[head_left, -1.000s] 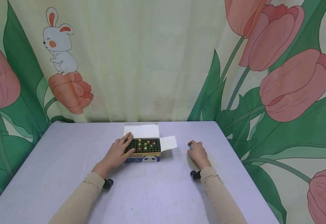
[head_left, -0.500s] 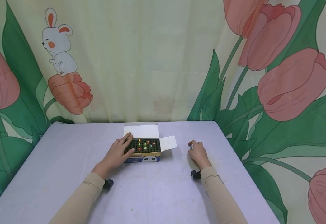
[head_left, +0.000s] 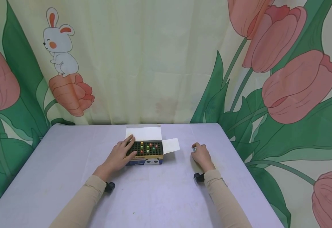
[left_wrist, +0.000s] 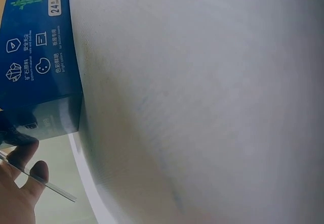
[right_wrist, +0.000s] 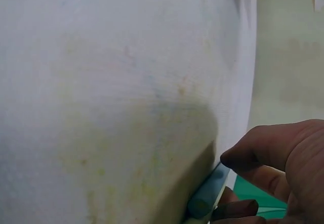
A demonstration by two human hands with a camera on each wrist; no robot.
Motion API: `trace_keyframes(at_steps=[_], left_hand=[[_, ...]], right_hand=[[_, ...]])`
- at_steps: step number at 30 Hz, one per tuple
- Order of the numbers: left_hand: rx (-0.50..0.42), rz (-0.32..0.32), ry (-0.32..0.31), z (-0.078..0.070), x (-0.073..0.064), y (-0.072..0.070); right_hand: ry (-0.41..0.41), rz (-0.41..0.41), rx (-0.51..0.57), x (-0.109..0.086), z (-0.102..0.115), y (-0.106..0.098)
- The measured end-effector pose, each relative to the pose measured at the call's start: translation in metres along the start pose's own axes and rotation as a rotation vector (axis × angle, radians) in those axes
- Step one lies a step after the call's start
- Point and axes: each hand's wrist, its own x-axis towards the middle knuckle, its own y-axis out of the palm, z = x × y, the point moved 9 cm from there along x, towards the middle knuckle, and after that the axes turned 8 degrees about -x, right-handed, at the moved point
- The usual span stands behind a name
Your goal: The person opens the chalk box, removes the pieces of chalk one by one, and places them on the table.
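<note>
In the head view an opened chalk box [head_left: 144,162] stands on the table, with a black holed tray [head_left: 156,153] inside and several coloured chalk tips showing. My left hand [head_left: 117,158] rests spread over the box's left end, fingers towards the back and thumb near the front rim. The left wrist view shows the box's blue printed side [left_wrist: 38,42], with fingertips [left_wrist: 38,171] at its end and a thin pale strip crossing them. To the right of the box, my right hand [head_left: 202,157] pinches a light blue chalk stick [right_wrist: 208,191] close to the table surface.
The box's white lid [head_left: 143,133] stands up at the back, and a white side flap [head_left: 171,145] sticks out to the right. Faint coloured smudges mark the white tablecloth [right_wrist: 126,82]. A curtain [head_left: 154,63] printed with tulips hangs behind the table.
</note>
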Motion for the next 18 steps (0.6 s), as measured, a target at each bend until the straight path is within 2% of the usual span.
trace_keyframes(at_steps=[8, 18], left_hand=[[-0.002, 0.005, -0.004, -0.002, -0.001, 0.001], [-0.002, 0.008, -0.002, 0.002, 0.002, 0.001]], right_hand=[[-0.059, -0.029, -0.031, -0.004, 0.013, -0.019], [-0.162, -0.083, 0.043, -0.025, 0.072, -0.061]])
